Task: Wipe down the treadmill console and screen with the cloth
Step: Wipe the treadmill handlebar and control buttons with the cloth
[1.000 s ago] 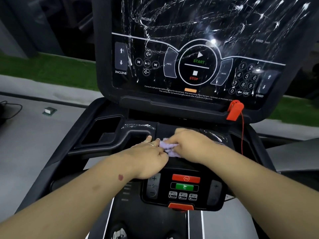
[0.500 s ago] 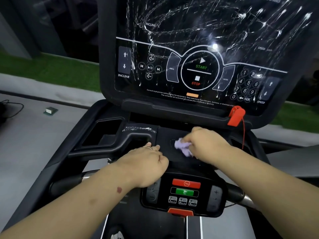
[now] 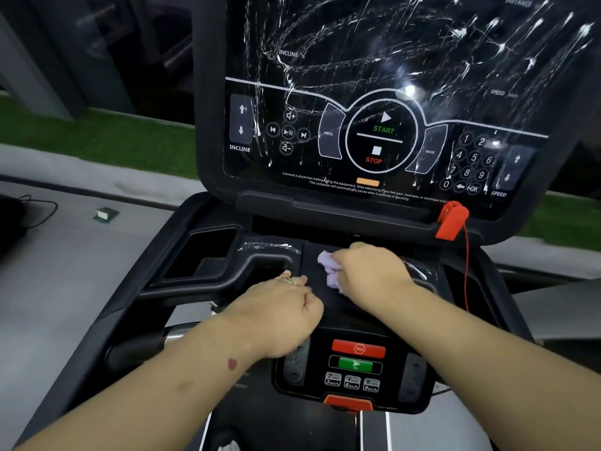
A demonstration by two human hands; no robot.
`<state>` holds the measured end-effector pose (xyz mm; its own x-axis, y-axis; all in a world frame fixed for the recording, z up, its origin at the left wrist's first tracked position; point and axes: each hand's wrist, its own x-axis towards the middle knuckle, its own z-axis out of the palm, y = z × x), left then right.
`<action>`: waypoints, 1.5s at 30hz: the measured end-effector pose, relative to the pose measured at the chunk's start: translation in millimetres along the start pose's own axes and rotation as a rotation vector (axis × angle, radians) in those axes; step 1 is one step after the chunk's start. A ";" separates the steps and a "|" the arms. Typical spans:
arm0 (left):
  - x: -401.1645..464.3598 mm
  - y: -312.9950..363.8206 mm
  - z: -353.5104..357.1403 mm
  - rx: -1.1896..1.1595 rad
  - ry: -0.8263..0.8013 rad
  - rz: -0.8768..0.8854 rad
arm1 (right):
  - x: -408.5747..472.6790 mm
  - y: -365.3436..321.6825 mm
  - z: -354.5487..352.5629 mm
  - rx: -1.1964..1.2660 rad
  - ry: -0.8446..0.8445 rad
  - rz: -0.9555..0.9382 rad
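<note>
The treadmill's black screen (image 3: 390, 76) fills the upper middle, streaked with white marks over its START and STOP labels. Below it lies the black console tray (image 3: 312, 265). My right hand (image 3: 367, 271) grips a small crumpled lilac cloth (image 3: 328, 270) and presses it onto the tray's middle. Beside it, my left hand (image 3: 283, 307), with a ring on one finger, rests on the tray edge with fingers curled and nothing seen in them. White streaks remain on the tray to the left (image 3: 266, 246) and to the right of my right hand.
A red safety clip (image 3: 450, 221) with a red cord hangs at the screen's lower right. A lower button panel (image 3: 356, 366) with red and green keys sits under my wrists. A recessed cup holder (image 3: 208, 252) is at left. Grey floor and a green strip lie beyond.
My hands have separated: the left let go of the cloth and stayed by the tray edge, while the right carried the cloth a little right and up across the tray.
</note>
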<state>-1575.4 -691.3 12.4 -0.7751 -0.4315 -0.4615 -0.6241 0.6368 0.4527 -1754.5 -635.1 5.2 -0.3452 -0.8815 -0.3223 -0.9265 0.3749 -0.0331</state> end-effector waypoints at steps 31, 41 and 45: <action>40.9 -118.0 10.5 0.115 0.141 -0.412 | -0.5 15.7 6.2 0.015 -0.024 0.027; 40.3 -117.8 11.8 0.104 0.161 -0.414 | -4.7 15.5 -1.0 0.053 -0.119 -0.098; 40.3 -115.1 10.8 0.089 0.175 -0.412 | 1.0 -6.0 15.5 0.008 -0.046 -0.058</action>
<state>-1533.7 -775.1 -66.6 -0.4737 -0.7568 -0.4504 -0.8789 0.4388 0.1870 -1747.0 -633.7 -9.5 -0.2838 -0.8875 -0.3630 -0.9434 0.3262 -0.0601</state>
